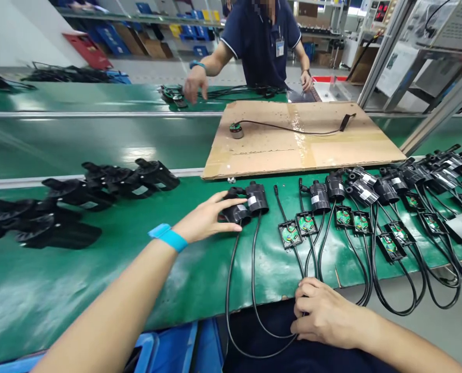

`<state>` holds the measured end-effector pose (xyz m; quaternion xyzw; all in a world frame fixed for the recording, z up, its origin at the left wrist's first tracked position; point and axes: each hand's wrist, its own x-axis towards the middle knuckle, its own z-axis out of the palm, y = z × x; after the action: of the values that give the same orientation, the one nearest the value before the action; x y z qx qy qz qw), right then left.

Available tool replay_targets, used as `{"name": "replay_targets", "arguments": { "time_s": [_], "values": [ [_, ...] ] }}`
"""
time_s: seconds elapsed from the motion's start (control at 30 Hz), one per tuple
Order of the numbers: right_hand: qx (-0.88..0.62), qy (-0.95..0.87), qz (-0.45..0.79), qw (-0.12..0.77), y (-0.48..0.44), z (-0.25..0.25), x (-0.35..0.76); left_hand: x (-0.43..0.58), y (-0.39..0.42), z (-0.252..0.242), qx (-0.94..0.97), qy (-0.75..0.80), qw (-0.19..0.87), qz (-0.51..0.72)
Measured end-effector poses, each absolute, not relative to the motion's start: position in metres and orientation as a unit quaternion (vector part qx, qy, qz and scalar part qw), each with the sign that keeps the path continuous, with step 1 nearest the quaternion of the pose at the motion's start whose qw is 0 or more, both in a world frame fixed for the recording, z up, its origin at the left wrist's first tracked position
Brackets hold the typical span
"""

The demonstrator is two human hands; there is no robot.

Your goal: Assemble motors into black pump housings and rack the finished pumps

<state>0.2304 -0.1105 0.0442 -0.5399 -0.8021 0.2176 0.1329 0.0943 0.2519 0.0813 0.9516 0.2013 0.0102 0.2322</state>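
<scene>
My left hand (211, 215), with a blue wristband, has its thumb and fingers around a black cylindrical housing (236, 213) on the green bench top. Close beside that one stands a second black housing (257, 199) with a white label. Black cables run from both housings over the bench edge in loops. Fingers curled, my right hand (324, 313) is closed on black cables (283, 336) at the front edge. Above it lie two small open black boxes with green circuit boards (290, 234), their cables leading down towards this hand.
More black housings (365, 189) with open circuit boxes line the right side. Several loose housings (71, 194) lie at left. A cardboard sheet (265, 155) behind bears a round cabled part (236, 130). Across the bench, a co-worker's hand (196, 85) is near other parts. Blue bins (176, 347) stand below.
</scene>
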Motion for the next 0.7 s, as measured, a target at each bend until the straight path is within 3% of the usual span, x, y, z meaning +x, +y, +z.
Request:
{"name": "replay_targets", "arguments": {
  "time_s": [0.43,0.7],
  "values": [
    [-0.661,-0.711,0.2,0.135,-0.149,0.044,0.268,0.229,0.2,0.065,0.941,0.075,0.329,0.039],
    [-0.686,-0.683,0.216,0.13,-0.158,0.041,0.286,0.221,0.209,0.078,0.944,0.09,0.316,0.036]
  ]
}}
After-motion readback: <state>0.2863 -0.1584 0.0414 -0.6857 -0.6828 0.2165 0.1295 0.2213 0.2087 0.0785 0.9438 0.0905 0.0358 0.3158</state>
